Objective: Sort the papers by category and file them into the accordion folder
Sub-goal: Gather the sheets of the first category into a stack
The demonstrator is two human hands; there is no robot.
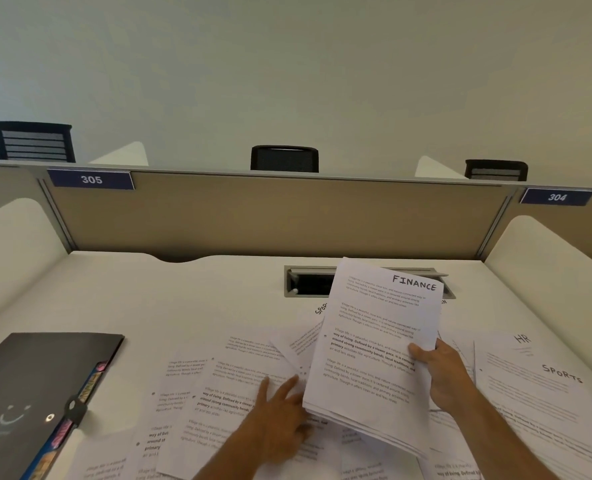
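Note:
My right hand (441, 370) grips a stack of printed sheets (374, 344) by its right edge, thumb on top; the top sheet reads FINANCE and the stack is lifted and tilted above the desk. My left hand (280, 410) lies with straight fingers on the loose papers (225, 386) spread over the desk, just left of the stack. More sheets marked HR (523, 339) and SPORTS (561, 374) lie at the right. The black accordion folder (41, 379) rests closed at the left, its coloured tabs showing along the edge.
A cable port (308, 282) with a grey frame is set into the white desk (149, 292) behind the stack. A tan partition (273, 216) with plates 305 and 304 closes the back. White side dividers flank the desk. Black chairs stand beyond.

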